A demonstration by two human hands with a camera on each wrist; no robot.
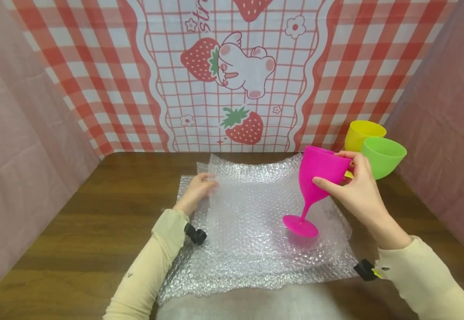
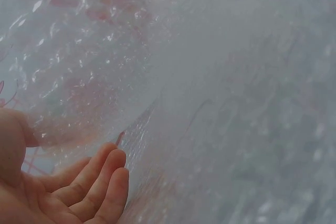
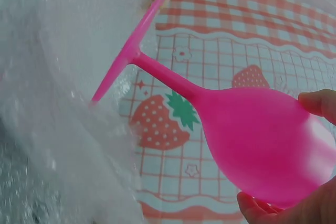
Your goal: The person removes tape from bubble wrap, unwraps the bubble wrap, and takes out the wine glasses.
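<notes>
In the head view, my right hand [image 1: 358,189] grips a bright pink plastic goblet [image 1: 320,173] by its bowl, thumb on the near side and fingers at the rim side. The goblet leans, with its round foot above the bubble wrap [image 1: 252,213]. In the right wrist view the goblet [image 3: 252,135] fills the middle, its stem and foot pointing up and left. My left hand [image 1: 197,190] holds the left edge of the top bubble wrap sheet. In the left wrist view, the thumb lies partly behind the clear sheet [image 2: 89,77] and the fingers [image 2: 107,182] are in front.
A yellow cup [image 1: 360,133] and a light green cup [image 1: 384,155] stand at the back right, partly hidden by the right hand. Several bubble wrap layers overlap on the brown wooden table [image 1: 96,222]. A checked strawberry cloth [image 1: 252,89] hangs behind, with pink curtains at both sides.
</notes>
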